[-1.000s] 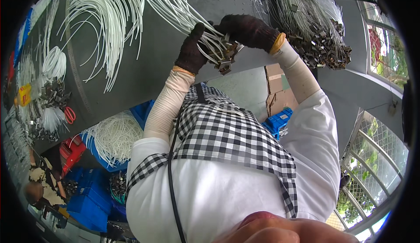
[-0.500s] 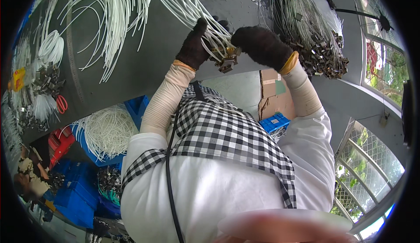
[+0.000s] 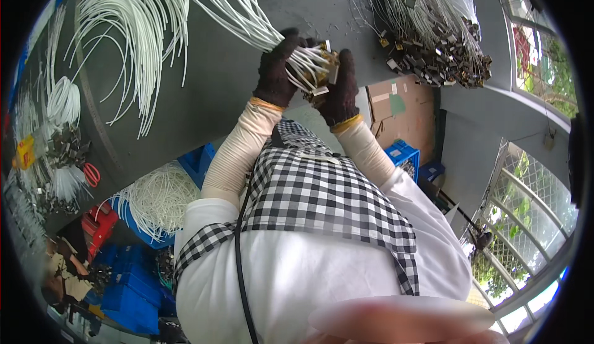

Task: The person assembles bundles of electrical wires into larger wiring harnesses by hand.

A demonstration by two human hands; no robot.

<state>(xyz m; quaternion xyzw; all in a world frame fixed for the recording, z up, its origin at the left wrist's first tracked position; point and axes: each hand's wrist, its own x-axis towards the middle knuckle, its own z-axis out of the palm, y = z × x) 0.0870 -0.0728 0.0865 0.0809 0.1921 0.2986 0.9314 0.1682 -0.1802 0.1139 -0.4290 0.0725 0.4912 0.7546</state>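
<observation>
A bundle of white cables runs from the far edge of the bench into my hands, ending in small brass-coloured and grey metal end pieces. Wrapped round the cables just short of those ends is my left hand, in a dark knitted glove. My right hand, gloved alike, presses against the metal ends from the right side, thumb and fingers about them. Some of its fingers are hidden behind the pieces.
Loose white cables lie curved on the bench at left. A heap of wires with metal ends sits at far right. Red-handled scissors lie at the left edge. Below stand a blue tub of white cables and blue bins.
My right hand has moved left and turned upright, closing on the metal ends. My left hand stays on the cables. The view has shifted slightly.
</observation>
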